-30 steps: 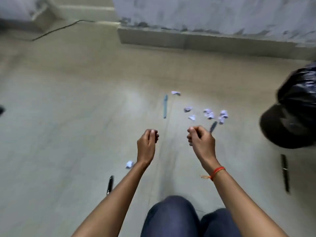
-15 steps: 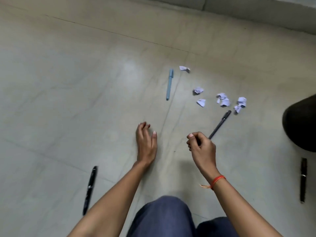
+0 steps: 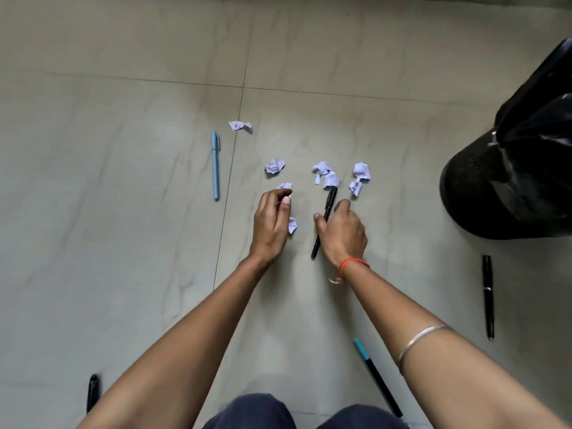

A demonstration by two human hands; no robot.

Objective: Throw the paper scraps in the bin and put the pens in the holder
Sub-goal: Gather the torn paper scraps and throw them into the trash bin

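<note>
A black pen [image 3: 324, 224] is gripped by the curled right hand [image 3: 342, 233], its long axis running away from the person and tilted slightly right, far tip touching a paper scrap [image 3: 328, 178]. A scrap [image 3: 292, 225] is pinched in the closed left hand [image 3: 272, 222] (another sits at its fingertips). A blue pen [image 3: 215, 166] lies lengthwise on the floor [image 3: 123, 212]. The bin [image 3: 510, 187] stands at the right.

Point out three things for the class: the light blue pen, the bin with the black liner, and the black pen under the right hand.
light blue pen [image 3: 215, 167]: head view, middle of its barrel.
bin [image 3: 483, 193]: head view, its dark outer wall.
black pen [image 3: 330, 200]: head view, upper barrel above the right hand [image 3: 342, 233].
</note>
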